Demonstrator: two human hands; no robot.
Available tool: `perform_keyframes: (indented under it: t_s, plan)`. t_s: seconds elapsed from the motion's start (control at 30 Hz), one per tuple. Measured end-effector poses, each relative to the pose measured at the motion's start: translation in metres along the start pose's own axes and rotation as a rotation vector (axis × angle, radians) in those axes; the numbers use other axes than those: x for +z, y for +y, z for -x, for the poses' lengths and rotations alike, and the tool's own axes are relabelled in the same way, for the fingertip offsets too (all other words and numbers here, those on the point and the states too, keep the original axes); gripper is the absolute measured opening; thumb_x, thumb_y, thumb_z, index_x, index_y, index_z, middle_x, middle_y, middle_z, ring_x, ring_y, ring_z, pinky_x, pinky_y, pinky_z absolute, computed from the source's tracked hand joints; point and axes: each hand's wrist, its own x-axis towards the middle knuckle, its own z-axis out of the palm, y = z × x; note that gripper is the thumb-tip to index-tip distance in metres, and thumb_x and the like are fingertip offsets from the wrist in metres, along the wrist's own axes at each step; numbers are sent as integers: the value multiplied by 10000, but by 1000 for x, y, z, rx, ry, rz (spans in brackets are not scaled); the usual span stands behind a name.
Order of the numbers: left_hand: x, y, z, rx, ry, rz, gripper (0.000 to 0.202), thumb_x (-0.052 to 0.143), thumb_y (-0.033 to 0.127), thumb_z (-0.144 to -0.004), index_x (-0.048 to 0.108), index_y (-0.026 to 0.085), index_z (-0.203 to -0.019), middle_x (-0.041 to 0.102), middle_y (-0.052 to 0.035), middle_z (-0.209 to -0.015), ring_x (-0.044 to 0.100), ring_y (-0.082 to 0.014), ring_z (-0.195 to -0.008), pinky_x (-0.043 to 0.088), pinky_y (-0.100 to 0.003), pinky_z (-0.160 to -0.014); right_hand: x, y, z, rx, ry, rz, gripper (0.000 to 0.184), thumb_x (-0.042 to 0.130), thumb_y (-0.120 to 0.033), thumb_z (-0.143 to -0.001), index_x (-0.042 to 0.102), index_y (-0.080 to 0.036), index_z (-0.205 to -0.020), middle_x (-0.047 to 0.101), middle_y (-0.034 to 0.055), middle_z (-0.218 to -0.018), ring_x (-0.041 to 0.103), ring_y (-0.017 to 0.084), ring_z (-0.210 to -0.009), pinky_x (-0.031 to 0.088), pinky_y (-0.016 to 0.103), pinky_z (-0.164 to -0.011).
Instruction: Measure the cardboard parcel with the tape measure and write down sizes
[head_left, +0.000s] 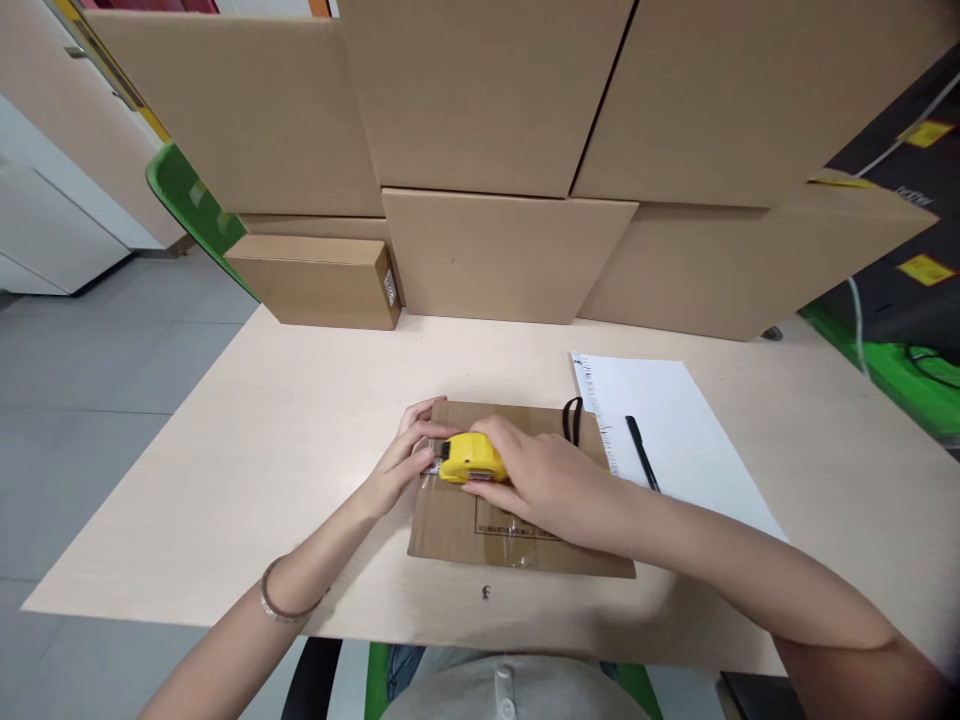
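A flat cardboard box point(517, 545) lies on the pale wooden table point(285, 430) in front of me. My right hand point(540, 480) is closed around a yellow tape measure point(469, 458) resting on the box's top left part. My left hand point(405, 455) pinches the metal tip of the tape at the box's left edge, fingers curled together. A black wrist strap point(574, 418) from the tape measure lies on the box behind my right hand.
A white sheet of paper point(675, 430) with a black pen point(642, 452) on it lies right of the box. Large cardboard boxes point(495, 100) are stacked along the table's far edge, with a small box point(315, 280) at left. Green chair point(187, 200) behind left.
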Motion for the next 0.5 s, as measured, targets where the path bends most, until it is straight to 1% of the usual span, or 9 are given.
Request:
perform_keyframes:
  t_s: [0.07, 0.13, 0.2, 0.27, 0.33, 0.4, 0.47, 0.5]
  plan:
    - [-3, 3, 0, 24, -42, -43, 406, 634, 618, -951, 772, 326, -1197, 469, -77, -1608, 231, -371, -1609, 187, -590, -1318, -5, 14, 20, 66, 12, -65, 401, 610, -488, -1015, 560, -186, -1273, 767, 77, -966, 734, 259, -715, 472, 320, -586]
    - [-5, 6, -1, 29, -61, -42, 373, 631, 592, -963, 774, 353, -1211, 475, -72, -1596, 259, -375, -1599, 220, -609, -1307, -11, 33, 44, 144, 29, -130, 332, 603, -471, -1018, 566, -231, -1244, 758, 61, -1039, 739, 243, -781, 510, 322, -644]
    - [-6, 8, -2, 23, -67, -38, 359, 640, 585, -960, 780, 367, -1207, 491, -72, -1578, 265, -387, -1595, 245, -628, -1295, -17, 54, 72, 211, 49, -193, 297, 594, -488, -1021, 576, -269, -1220, 745, 40, -1067, 731, 227, -828, 532, 318, -691]
    - [-6, 9, -3, 12, -66, -38, 360, 654, 594, -947, 787, 370, -1195, 514, -78, -1554, 255, -402, -1596, 234, -648, -1292, -22, 76, 99, 254, 79, -235, 302, 599, -532, -1011, 593, -283, -1181, 735, 30, -1030, 712, 221, -817, 537, 316, -698]
    - [-6, 10, -3, 1, -65, -36, 364, 666, 601, -937, 792, 371, -1189, 528, -81, -1537, 241, -403, -1600, 214, -653, -1297, -24, 94, 122, 305, 118, -230, 322, 617, -567, -990, 605, -272, -1120, 725, 39, -975, 697, 234, -801, 537, 320, -670]
    - [-6, 11, -3, 0, -62, -26, 355, 681, 595, -929, 796, 376, -1184, 528, -76, -1536, 248, -395, -1598, 198, -648, -1304, -24, 106, 136, 355, 140, -212, 344, 620, -589, -979, 614, -262, -1086, 725, 58, -956, 697, 253, -813, 545, 328, -653]
    - [-6, 12, -4, 7, -57, -13, 340, 690, 582, -928, 799, 378, -1178, 526, -71, -1540, 266, -390, -1590, 187, -645, -1308, -21, 109, 142, 373, 145, -208, 360, 611, -603, -978, 628, -257, -1077, 736, 70, -951, 704, 261, -821, 559, 332, -652]
    - [-6, 12, -4, 11, -55, -7, 335, 693, 579, -927, 802, 378, -1172, 526, -70, -1542, 273, -389, -1587, 187, -645, -1309, -19, 109, 142, 378, 169, -198, 373, 615, -618, -968, 642, -259, -1066, 743, 66, -938, 708, 256, -806, 566, 330, -648]
